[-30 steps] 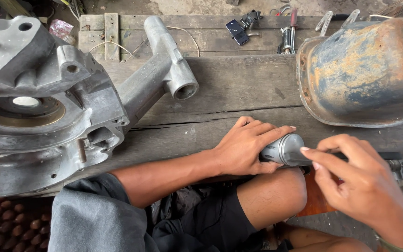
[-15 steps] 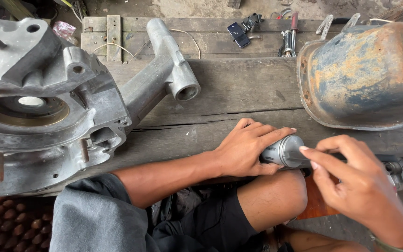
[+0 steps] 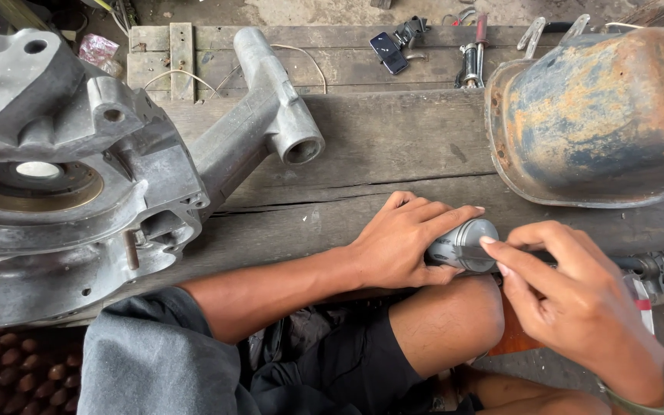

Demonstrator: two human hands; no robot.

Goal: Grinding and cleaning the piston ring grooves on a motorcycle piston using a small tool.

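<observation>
— Two hands are seen on one small grey metal cylinder [image 3: 463, 244]. How is it gripped?

— It is grasped by the left hand [image 3: 401, 242], whose fingers [image 3: 447, 219] are laid over its top and whose thumb is pressed beneath it. Its rounded end is touched by the fingertips [image 3: 489, 242] of the right hand [image 3: 578, 300], which are pinched there. Whether a dark rod behind that hand is gripped as well cannot be told.

— Where is the cylinder placed?

— It is held just above a bare knee [image 3: 455, 319], at the near edge of a worn wooden plank bench [image 3: 378, 154].

— What is found around it?

— A rusty blue metal tank [image 3: 601, 115] is set to the right, near the right hand. A large cast aluminium engine casing [image 3: 63, 192] is laid on the left, well apart from the hands, and a tubular arm [image 3: 270, 115] is extended from it across the planks. A small dark phone-like object [image 3: 388, 52] and a red-handled tool [image 3: 474, 54] are seen at the far edge. Grey cloth [image 3: 155, 361] is draped over the lap.
</observation>
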